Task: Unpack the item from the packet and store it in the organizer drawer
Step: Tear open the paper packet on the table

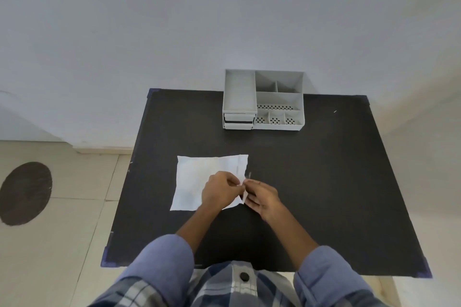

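Note:
A flat white packet point(199, 177) lies on the black table point(324, 182) in front of me. My left hand point(220, 193) rests on its right part and pinches the right edge. My right hand point(262, 198) pinches the same edge from the other side, and a torn strip of the packet sticks up between the two hands. What is inside the packet is hidden. The grey organizer point(264, 101) stands at the far edge of the table, with small drawers point(238, 122) stacked at its front left; one looks slightly ajar.
The organizer has several open compartments on top. A wall rises right behind the table. Tiled floor with a dark round mat point(25, 193) lies to the left. My blue sleeves and checked shirt fill the bottom of the view.

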